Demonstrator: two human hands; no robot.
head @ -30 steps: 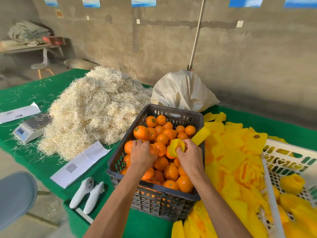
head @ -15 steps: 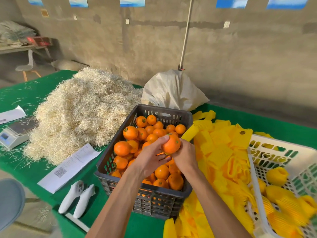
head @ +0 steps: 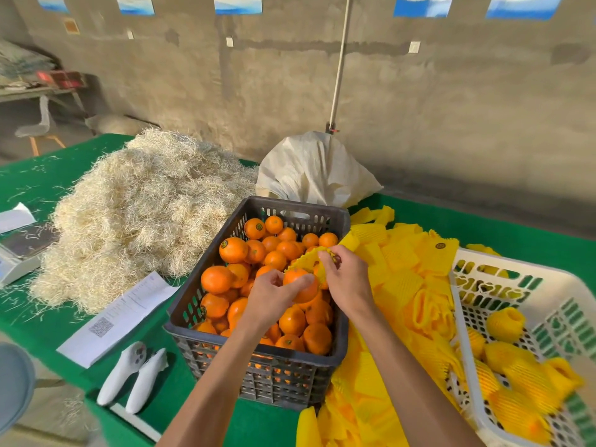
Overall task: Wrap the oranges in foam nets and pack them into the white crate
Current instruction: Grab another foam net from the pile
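A dark plastic crate (head: 258,375) full of loose oranges (head: 233,250) stands in front of me. Above it my left hand (head: 274,298) grips one orange (head: 298,279). My right hand (head: 346,279) pinches a yellow foam net (head: 308,261) right beside that orange, its edge touching the fruit. To the right stands the white crate (head: 464,356) with several net-wrapped oranges (head: 504,324) inside. A heap of flat yellow foam nets (head: 403,262) lies between the two crates.
A big pile of pale straw (head: 138,204) covers the green table (head: 48,317) at left, with a scale (head: 22,246), a paper sheet (head: 122,314) and two white controllers (head: 132,375). A white sack (head: 309,172) sits behind the dark crate.
My left hand went from reaching among the oranges to lifting one out. My right hand has brought the foam net up against that orange.
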